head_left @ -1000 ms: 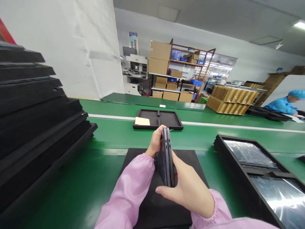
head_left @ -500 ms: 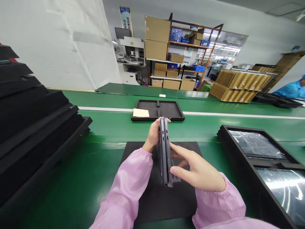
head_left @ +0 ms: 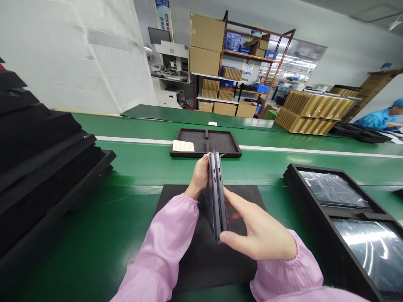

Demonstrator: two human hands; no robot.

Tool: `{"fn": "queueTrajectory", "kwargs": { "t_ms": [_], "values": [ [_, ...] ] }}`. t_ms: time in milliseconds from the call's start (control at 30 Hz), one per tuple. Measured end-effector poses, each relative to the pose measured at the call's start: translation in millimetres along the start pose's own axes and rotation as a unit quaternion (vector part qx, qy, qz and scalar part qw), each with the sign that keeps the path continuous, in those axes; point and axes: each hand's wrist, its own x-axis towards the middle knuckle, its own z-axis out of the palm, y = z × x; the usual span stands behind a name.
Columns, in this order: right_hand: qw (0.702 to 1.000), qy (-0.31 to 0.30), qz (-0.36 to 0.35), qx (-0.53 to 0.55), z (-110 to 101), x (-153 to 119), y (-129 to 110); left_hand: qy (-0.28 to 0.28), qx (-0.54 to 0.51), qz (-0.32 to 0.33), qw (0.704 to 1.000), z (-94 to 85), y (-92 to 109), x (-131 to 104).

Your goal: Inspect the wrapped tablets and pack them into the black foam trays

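Note:
Two dark grey tablets point(head_left: 216, 197) stand on edge, face to face, with small ports along the sides turned towards me. Clear film shows at their edges. My left hand point(head_left: 200, 173) grips them at the far left, its fingers partly hidden behind them. On the right, my right hand point(head_left: 255, 226) steadies the pair, thumb at the near lower corner and fingers spread along the right face. Beneath them lies a black mat point(head_left: 201, 264) on the green bench.
A black foam tray point(head_left: 237, 154) with a yellow dotted sheet point(head_left: 183, 146) sits beyond my hands. At right, another foam tray point(head_left: 330, 222) holds film-covered tablets. Black trays point(head_left: 47, 167) are piled at left. A person in blue point(head_left: 376, 119) is at far right.
The tablets have tilted slightly and shifted a little left with both hands. My right thumb has moved to the tablets' near lower corner. More of the person in blue shows.

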Motion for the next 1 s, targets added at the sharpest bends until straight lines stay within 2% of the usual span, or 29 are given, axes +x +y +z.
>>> {"fn": "queueTrajectory", "kwargs": {
  "t_ms": [167,400,633,1000],
  "values": [
    [1.000,-0.002,-0.006,-0.023,2,1,-2,0.018,-0.013,-0.004,1.000,-0.4,-3,1],
    [0.999,-0.030,-0.002,-0.016,-5,-2,2,0.008,0.012,0.007,1.000,1.9,0,-3],
    [0.998,-0.038,-0.050,-0.011,-7,-2,9,0.000,0.025,0.011,1.000,0.8,2,-2],
    [0.998,-0.049,-0.036,-0.019,-8,-4,11,-0.006,0.008,0.002,1.000,2.1,2,-2]
  ]
}}
